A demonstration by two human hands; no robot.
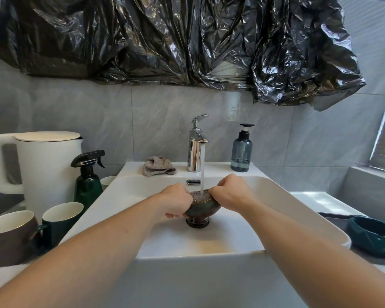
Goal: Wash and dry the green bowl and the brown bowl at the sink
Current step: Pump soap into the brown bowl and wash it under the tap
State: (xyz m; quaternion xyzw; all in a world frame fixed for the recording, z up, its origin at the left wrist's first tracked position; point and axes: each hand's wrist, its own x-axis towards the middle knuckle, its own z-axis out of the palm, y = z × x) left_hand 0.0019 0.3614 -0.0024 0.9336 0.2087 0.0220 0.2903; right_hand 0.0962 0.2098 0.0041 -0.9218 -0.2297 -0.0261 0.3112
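While water runs, fingers of left hand (176, 202) and right hand (229, 192) clasping the brown bowl (201, 206)

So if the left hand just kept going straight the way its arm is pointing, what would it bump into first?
Its left hand already grips the brown bowl. Past that, probably the sink back wall, then the faucet, though depth is hard to judge.

hands (201, 198) grip brown bowl (201, 206) | tap (196, 144) running | sink (298, 210)

I see two bare forearms, no sleeves in view; left hand (175, 202) and right hand (230, 192) carry no gloves, rings or watch.
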